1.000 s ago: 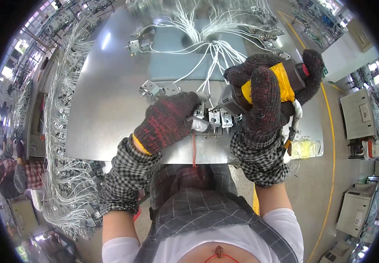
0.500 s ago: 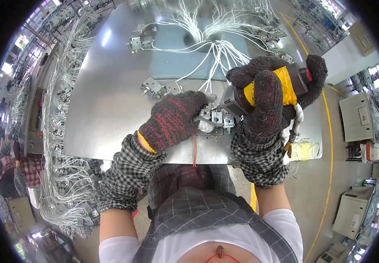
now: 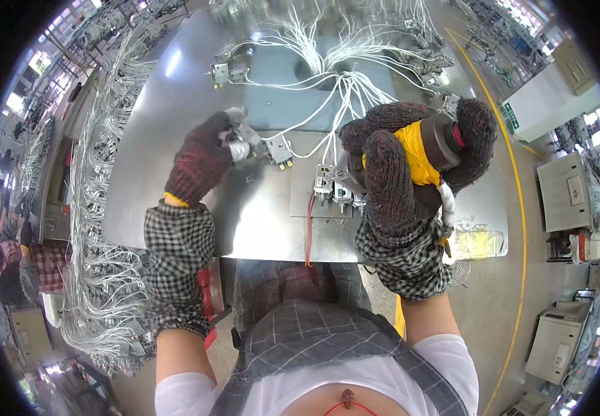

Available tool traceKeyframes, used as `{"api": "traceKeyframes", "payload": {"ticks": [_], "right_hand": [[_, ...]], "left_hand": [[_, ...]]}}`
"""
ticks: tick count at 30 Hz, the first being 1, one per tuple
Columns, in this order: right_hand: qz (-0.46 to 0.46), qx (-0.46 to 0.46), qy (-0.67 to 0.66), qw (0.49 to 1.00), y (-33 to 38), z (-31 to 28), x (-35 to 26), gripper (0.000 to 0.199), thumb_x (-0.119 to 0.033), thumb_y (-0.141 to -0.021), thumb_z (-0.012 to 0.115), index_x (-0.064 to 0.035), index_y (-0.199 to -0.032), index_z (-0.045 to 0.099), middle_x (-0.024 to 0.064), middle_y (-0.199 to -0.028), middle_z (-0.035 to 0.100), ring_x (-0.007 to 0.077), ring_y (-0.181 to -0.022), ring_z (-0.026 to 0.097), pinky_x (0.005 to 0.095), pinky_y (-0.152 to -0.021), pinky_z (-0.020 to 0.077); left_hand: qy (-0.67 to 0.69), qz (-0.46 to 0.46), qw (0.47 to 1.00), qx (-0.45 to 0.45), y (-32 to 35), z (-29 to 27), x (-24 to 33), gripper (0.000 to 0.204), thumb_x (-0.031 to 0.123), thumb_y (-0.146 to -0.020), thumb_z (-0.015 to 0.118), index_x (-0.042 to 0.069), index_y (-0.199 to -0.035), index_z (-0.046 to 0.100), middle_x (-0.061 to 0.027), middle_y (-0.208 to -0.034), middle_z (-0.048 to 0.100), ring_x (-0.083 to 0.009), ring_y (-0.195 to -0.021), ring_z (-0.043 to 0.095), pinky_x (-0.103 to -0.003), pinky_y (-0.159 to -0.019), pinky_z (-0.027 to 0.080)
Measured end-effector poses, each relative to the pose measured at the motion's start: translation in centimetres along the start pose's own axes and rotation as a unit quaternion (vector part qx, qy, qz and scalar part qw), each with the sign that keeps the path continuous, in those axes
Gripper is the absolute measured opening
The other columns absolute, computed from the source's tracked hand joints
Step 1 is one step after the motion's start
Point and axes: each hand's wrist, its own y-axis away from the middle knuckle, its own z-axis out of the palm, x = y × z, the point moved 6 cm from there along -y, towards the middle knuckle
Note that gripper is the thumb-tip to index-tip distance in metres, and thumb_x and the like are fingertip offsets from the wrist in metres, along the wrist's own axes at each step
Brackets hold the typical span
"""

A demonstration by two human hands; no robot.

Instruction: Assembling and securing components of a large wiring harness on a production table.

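My left hand [image 3: 201, 158], in a dark red-flecked knit glove with white-wrapped fingertips, pinches a small metal switch block [image 3: 247, 134] above the left of the metal tabletop. Beside it lies a similar wired block [image 3: 279, 150] with brass-coloured prongs. My right hand [image 3: 400, 173], gloved too, is wrapped round a dark cylindrical power tool [image 3: 441, 142] bound with yellow tape. Its end is close to a row of metal blocks [image 3: 324, 180] on a small plate [image 3: 302, 202]; the glove partly hides that row. The tool's working tip is not visible.
White wires [image 3: 345, 87] fan out over a blue-grey pad [image 3: 272, 104]. A reddish cord [image 3: 309, 236] runs over the table's front edge. Dense bundles of wired parts [image 3: 92, 277] hang along the left. A yellow patch under clear film [image 3: 479, 241] lies at the right corner.
My left hand has left the row of blocks, moved left and away from me, and taken hold of a loose block. My right hand and the tool have shifted slightly left.
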Motion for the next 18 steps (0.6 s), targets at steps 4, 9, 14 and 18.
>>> {"api": "traceKeyframes", "payload": {"ticks": [4, 9, 14, 18], "right_hand": [[0.01, 0.006, -0.006, 1.0, 0.1, 0.3, 0.0, 0.084, -0.004, -0.097, 0.072, -0.0259, -0.161, 0.022, 0.015, -0.109, 0.068, 0.0229, -0.086, 0.071, 0.0459, -0.076, 0.0646], [-0.009, -0.001, 0.011, 1.0, -0.1, 0.6, -0.2, 0.084, -0.004, -0.098, 0.071, -0.0269, -0.162, 0.021, 0.0145, -0.11, 0.067, 0.0222, -0.086, 0.07, 0.0442, -0.074, 0.0643], [0.057, 0.066, -0.123, 0.989, -1.0, -1.2, 0.3, 0.074, -0.004, -0.099, 0.068, -0.0227, -0.159, 0.029, 0.0174, -0.102, 0.069, 0.0219, -0.079, 0.07, 0.0372, -0.059, 0.0603], [0.021, 0.112, -0.11, 0.987, -2.3, -2.7, 0.0, 0.077, -0.005, -0.097, 0.072, -0.021, -0.159, 0.028, 0.0173, -0.1, 0.07, 0.0235, -0.076, 0.071, 0.0393, -0.06, 0.062]], "left_hand": [[0.22, 0.011, 0.975, -0.039, 0.9, 1.8, 0.2, 0.055, 0.012, -0.096, 0.075, -0.007, -0.143, 0.055, -0.0124, -0.129, 0.07, -0.0218, -0.113, 0.07, -0.034, -0.1, 0.058], [0.293, -0.048, 0.945, -0.134, 2.3, 7.2, -0.1, 0.053, 0.012, -0.093, 0.079, -0.003, -0.139, 0.058, -0.0137, -0.129, 0.069, -0.0206, -0.117, 0.068, -0.034, -0.107, 0.053], [0.044, 0.118, 0.991, -0.036, 3.5, 8.0, 1.3, 0.056, 0.017, -0.089, 0.085, 0.001, -0.136, 0.062, -0.01, -0.114, 0.07, -0.0158, -0.104, 0.069, -0.034, -0.091, 0.059], [-0.015, 0.053, 0.998, -0.033, 2.9, 11.1, 1.0, 0.064, 0.009, -0.083, 0.089, -0.003, -0.138, 0.059, -0.0123, -0.12, 0.071, -0.0165, -0.107, 0.069, -0.033, -0.096, 0.057]]}}
